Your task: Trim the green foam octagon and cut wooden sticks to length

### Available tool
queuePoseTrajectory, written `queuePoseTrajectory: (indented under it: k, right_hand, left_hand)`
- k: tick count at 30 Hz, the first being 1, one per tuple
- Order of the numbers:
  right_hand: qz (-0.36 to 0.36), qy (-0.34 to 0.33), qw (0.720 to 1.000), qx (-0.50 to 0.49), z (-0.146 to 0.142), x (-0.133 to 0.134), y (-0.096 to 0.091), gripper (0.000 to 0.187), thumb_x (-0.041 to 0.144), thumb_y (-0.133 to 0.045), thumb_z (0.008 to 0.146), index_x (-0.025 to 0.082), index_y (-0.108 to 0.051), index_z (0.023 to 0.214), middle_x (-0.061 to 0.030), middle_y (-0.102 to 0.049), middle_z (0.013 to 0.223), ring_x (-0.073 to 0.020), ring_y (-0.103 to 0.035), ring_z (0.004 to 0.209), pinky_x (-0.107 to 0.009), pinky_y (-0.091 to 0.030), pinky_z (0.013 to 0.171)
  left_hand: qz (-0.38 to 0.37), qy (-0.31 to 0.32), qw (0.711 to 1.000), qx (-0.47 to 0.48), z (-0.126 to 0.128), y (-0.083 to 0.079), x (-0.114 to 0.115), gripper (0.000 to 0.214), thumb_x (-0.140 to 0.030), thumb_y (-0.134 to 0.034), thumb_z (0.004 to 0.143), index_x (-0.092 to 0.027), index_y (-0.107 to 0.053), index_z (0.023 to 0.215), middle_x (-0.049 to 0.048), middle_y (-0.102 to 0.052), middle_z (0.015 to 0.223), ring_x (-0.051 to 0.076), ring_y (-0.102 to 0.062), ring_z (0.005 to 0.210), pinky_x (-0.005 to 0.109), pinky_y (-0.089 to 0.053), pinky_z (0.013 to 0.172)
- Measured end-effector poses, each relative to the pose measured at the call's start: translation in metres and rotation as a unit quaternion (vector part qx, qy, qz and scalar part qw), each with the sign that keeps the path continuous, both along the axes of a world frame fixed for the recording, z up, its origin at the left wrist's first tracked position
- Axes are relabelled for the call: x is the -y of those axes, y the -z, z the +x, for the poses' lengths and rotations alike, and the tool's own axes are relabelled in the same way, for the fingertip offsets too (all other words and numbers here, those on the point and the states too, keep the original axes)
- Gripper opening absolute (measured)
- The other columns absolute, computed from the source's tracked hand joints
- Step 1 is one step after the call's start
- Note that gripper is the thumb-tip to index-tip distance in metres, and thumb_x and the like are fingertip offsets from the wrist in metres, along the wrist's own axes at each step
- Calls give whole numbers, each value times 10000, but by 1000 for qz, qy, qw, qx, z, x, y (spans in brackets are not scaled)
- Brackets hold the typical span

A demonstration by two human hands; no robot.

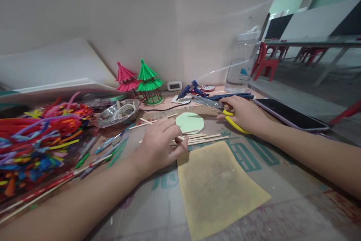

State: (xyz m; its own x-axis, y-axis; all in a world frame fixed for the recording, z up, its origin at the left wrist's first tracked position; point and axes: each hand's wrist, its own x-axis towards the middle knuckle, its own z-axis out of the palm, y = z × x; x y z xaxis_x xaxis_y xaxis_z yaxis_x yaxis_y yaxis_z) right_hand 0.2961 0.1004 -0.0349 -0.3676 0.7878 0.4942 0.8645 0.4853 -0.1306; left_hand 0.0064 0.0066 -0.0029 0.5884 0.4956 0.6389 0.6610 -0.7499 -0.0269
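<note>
My left hand (160,141) rests on the table with its fingers curled, pinching the end of one of several thin wooden sticks (203,137) that lie side by side. Just beyond the sticks lies a pale green foam octagon (189,122). My right hand (245,115) is closed around the yellow handles of a pair of scissors (210,102), whose blades point left over the table. A yellow sheet (217,188) lies flat in front of me.
A heap of coloured pipe cleaners (36,135) fills the left. A metal bowl (118,113), pink (126,79) and green (149,81) pagoda models, a blue glue gun (191,88), a clear jar (244,64) and a phone (290,115) stand around.
</note>
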Motion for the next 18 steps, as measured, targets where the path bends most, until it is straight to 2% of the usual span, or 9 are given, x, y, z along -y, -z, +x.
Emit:
queuePoseTrajectory:
  k: [3,5,11,14,18]
  right_hand:
    - [-14,-5,1000,-14,-2,1,0,511,525,-646,805,161,-604,1161,-135,-659,1084,-278,-616,949,-353,-466,781]
    - [-19,-12,999,-24,-5,3,-2,472,478,-654,818,178,-597,1178,-113,-661,1089,-263,-606,975,-344,-458,816]
    - [-38,-14,998,-54,-14,8,-8,448,406,-693,810,204,-600,1199,-78,-658,1044,-233,-589,989,-320,-436,847]
    - [-29,-1,998,-58,-17,10,-9,446,419,-682,818,196,-608,1197,-92,-653,1050,-240,-598,984,-327,-444,832]
    - [-32,1,997,-67,-19,11,-9,461,431,-709,794,216,-618,1192,-84,-653,1034,-247,-603,999,-326,-445,824]
  left_hand:
    - [-34,2,999,0,-4,-1,1,118,-236,-503,883,-173,-525,786,44,-524,753,193,-472,740,308,-357,655]
    - [-55,16,998,-11,-6,-2,0,143,-228,-447,899,-172,-545,810,56,-539,785,201,-481,763,313,-359,668]
    - [27,-4,999,-29,-4,-2,-5,232,-167,-497,828,-187,-485,597,10,-509,620,158,-450,621,287,-304,585]
    - [57,-16,997,-45,-2,2,-5,213,-144,-514,772,-190,-479,567,6,-511,581,157,-440,587,291,-285,566]
    - [64,-16,996,-57,-4,8,-4,204,-151,-543,763,-189,-488,571,12,-538,594,165,-467,596,297,-289,572]
